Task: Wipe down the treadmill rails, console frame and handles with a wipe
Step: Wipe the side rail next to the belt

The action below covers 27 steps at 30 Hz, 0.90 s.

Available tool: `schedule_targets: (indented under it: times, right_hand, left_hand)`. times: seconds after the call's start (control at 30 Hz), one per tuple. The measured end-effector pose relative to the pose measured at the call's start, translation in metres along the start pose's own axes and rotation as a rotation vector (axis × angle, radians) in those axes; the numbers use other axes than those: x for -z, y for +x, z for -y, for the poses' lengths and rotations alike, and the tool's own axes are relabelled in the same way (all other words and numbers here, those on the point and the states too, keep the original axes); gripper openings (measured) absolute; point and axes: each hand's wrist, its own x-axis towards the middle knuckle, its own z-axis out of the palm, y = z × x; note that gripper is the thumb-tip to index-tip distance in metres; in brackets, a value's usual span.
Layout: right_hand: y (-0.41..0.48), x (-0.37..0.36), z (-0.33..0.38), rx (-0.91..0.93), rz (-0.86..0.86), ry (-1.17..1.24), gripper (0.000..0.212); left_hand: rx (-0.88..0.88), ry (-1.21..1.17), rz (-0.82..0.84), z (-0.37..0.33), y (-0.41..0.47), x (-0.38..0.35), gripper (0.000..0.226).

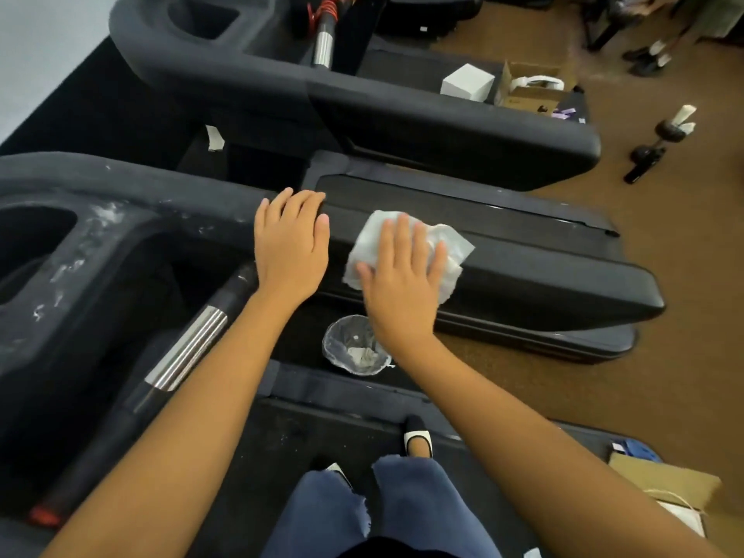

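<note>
On rail (543, 275), R hand (402, 275) flat on crumpled white wipe (371, 234), L hand (290, 239) flat, empty.

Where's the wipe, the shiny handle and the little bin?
wipe (457, 244), head view, on its crumpled right corner.
shiny handle (189, 344), head view, on the silver middle part.
little bin (327, 343), head view, on its left rim.
</note>
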Motion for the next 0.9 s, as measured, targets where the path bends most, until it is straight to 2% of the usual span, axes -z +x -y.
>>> schedule_targets:
  times: [0.07,0.13,0.27,0.4,0.5,0.57,0.63,0.7,0.83,0.9]
  right_hand:
    - [-0.002,-0.008,0.012,0.142,-0.024,-0.020,0.060]
    - [-0.008,-0.009,-0.008,0.173,-0.033,-0.017,0.062]
    - [-0.033,-0.010,-0.062,0.048,-0.070,-0.020,0.074]
    - [-0.022,-0.028,-0.037,0.013,-0.124,-0.020,0.078]
    - [-0.011,-0.046,0.002,0.341,-0.138,-0.149,0.087]
    - [-0.006,-0.051,0.003,0.551,-0.166,-0.267,0.085]
    - [-0.004,-0.049,-0.026,0.766,-0.144,-0.407,0.078]
    - [-0.007,-0.030,-0.074,0.941,-0.048,-0.596,0.072]
    - [-0.017,0.009,-0.156,1.038,0.162,-0.826,0.070]
    - [-0.019,0.008,-0.157,1.022,0.096,-0.794,0.069]
  left_hand:
    - [-0.039,0.005,0.000,-0.009,-0.007,-0.004,0.049]
    - [-0.062,0.002,0.001,-0.012,-0.012,-0.007,0.050]
    - [-0.108,-0.014,-0.002,-0.008,-0.018,-0.007,0.049]
    - [-0.118,-0.059,0.003,-0.007,-0.017,-0.007,0.047]
    - [-0.154,-0.074,0.006,0.003,-0.013,-0.003,0.045]
    - [-0.183,-0.085,0.012,0.009,-0.011,0.000,0.044]
    - [-0.200,-0.087,0.017,0.012,-0.009,0.002,0.044]
    - [-0.193,-0.091,0.012,0.011,-0.009,0.002,0.045]
    - [-0.146,-0.076,-0.004,0.004,-0.010,-0.002,0.044]
    - [-0.120,-0.052,-0.014,0.001,-0.011,-0.004,0.044]
